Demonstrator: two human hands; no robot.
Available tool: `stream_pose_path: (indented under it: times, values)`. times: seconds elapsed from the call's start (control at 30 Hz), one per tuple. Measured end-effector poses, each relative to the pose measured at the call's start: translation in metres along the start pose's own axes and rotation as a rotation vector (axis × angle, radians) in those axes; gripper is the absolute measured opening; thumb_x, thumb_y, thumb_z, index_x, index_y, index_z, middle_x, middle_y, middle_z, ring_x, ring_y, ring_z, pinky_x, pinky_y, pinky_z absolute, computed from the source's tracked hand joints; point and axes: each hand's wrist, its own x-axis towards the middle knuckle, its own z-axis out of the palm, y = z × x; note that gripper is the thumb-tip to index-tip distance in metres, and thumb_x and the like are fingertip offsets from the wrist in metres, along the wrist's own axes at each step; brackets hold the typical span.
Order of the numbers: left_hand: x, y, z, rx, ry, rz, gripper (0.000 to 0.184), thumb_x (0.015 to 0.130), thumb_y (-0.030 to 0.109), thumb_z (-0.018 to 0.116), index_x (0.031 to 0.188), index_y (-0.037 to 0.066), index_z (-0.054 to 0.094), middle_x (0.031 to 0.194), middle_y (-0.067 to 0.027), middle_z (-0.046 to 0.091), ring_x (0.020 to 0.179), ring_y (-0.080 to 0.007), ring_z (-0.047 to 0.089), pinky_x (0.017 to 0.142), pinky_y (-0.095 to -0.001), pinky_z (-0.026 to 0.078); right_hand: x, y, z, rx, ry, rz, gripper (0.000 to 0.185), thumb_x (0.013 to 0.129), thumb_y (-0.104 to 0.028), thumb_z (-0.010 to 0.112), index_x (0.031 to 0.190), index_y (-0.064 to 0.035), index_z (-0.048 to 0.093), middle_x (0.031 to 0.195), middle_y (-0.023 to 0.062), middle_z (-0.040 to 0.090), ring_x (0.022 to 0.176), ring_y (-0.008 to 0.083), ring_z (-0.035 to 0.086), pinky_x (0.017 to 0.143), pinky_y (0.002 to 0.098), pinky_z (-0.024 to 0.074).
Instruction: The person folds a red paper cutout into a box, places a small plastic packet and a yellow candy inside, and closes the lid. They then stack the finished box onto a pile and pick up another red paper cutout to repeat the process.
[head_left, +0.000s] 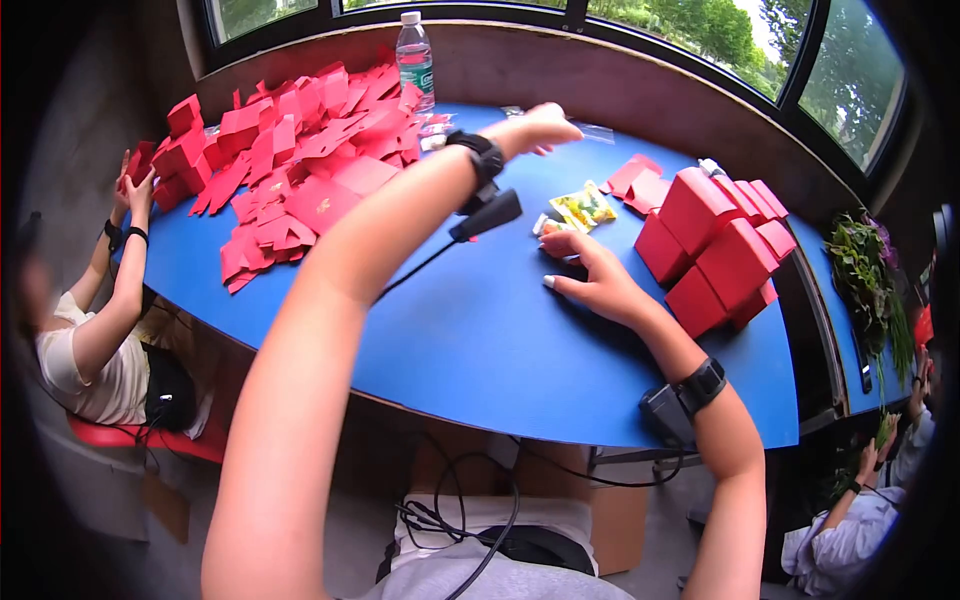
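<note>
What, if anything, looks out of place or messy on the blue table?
The red card pieces lie in a jumbled heap on the left, unlike the stacked red boxes. The yellow packet near the right hand looks odd beside red card.

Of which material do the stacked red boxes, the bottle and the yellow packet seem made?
Stacked red boxes: probably matte card, with crisp folded edges. Bottle: likely clear, glossy plastic; the body is see-through. Yellow packet: perhaps shiny plastic film, as it looks crinkled.
</note>
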Motion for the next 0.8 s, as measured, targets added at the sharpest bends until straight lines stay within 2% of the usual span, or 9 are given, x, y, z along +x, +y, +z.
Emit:
stream_pose_path:
  times: [0.07,0.23,0.4,0.47,0.5,0.63,0.67,0.73,0.8]
  values:
    - [0.021,0.022,0.04,0.108,-0.034,0.056,0.055,0.073,0.043,0.064,0.101,-0.004,0.062,0.09,-0.0145,0.063,0.083,-0.0226,0.062,0.066,-0.0354,0.052,-0.002,0.0,0.001,-0.002,0.013,-0.031,0.048,0.079,-0.017,0.065,0.121,-0.0054,0.045,0.121,0.0109,0.051,0.114,0.0219,0.049,0.097,0.0359,0.0375]
    - [0.039,0.064,0.092,0.247,-0.235,0.078,0.087,0.071,0.063,0.057,0.117,-0.01,0.05,0.119,-0.0254,0.053,0.108,-0.0335,0.054,0.086,-0.0399,0.045,-0.003,0.005,0.003,-0.075,0.074,-0.045,0.047,0.076,-0.022,0.065,0.113,0.0037,0.049,0.11,0.0201,0.054,0.105,0.0307,0.053,0.094,0.0371,0.0404]
    - [0.076,0.054,0.114,0.332,-0.244,0.054,0.087,0.05,0.062,0.073,0.11,0.0,0.061,0.114,-0.0174,0.059,0.09,-0.0278,0.062,0.079,-0.0372,0.049,0.001,0.018,0.008,-0.026,0.104,-0.107,0.045,0.075,-0.021,0.065,0.109,0.0048,0.051,0.109,0.0212,0.055,0.104,0.0322,0.053,0.092,0.0375,0.0411]
    - [0.065,0.056,0.112,0.308,-0.278,-0.086,0.076,0.051,0.053,0.079,0.106,0.003,0.064,0.111,-0.0169,0.06,0.084,-0.0244,0.063,0.068,-0.0342,0.052,0.001,0.015,0.007,-0.021,0.073,-0.104,0.043,0.075,-0.02,0.065,0.107,0.0052,0.052,0.109,0.0221,0.054,0.105,0.0324,0.052,0.092,0.0377,0.0412]
    - [0.065,0.052,0.114,0.236,-0.247,-0.09,0.058,0.057,0.041,0.082,0.097,0.002,0.066,0.09,-0.0134,0.064,0.066,-0.0189,0.06,0.051,-0.03,0.048,0.002,0.018,0.01,-0.012,0.102,-0.144,0.042,0.075,-0.02,0.065,0.106,0.0049,0.053,0.108,0.022,0.054,0.105,0.0324,0.051,0.092,0.0374,0.041]
    - [0.065,0.041,0.105,0.155,-0.291,-0.073,0.028,0.073,0.027,0.07,0.07,0.002,0.059,0.054,-0.0025,0.047,0.045,-0.0119,0.039,0.041,-0.0295,0.031,0.003,0.02,0.01,-0.029,0.076,-0.123,0.042,0.075,-0.019,0.064,0.106,0.005,0.053,0.107,0.021,0.054,0.105,0.0323,0.051,0.093,0.0372,0.0406]
    - [0.064,0.039,0.099,0.156,-0.289,-0.073,0.028,0.073,0.027,0.07,0.07,0.002,0.059,0.054,-0.0025,0.047,0.045,-0.0119,0.039,0.041,-0.0295,0.031,0.003,0.019,0.01,-0.042,0.097,-0.148,0.041,0.074,-0.019,0.065,0.106,0.0044,0.053,0.106,0.0201,0.054,0.105,0.0316,0.051,0.093,0.0368,0.0407]
    - [0.056,0.037,0.08,-0.03,-0.238,-0.056,0.025,0.074,0.024,0.066,0.08,0.0,0.061,0.073,-0.0058,0.057,0.068,-0.0148,0.056,0.067,-0.0312,0.047,0.001,0.017,0.009,-0.053,0.113,-0.173,0.041,0.074,-0.019,0.065,0.106,0.0038,0.053,0.105,0.0193,0.054,0.105,0.031,0.052,0.093,0.0364,0.0408]
    - [0.057,0.019,0.057,-0.143,-0.126,0.005,0.02,0.079,0.02,0.061,0.078,0.0,0.063,0.069,-0.0065,0.059,0.062,-0.0132,0.053,0.059,-0.0307,0.044,0.001,0.017,0.006,-0.031,0.063,-0.15,0.041,0.077,-0.016,0.064,0.113,-0.0012,0.05,0.111,0.0146,0.053,0.108,0.0246,0.051,0.095,0.0338,0.0393]
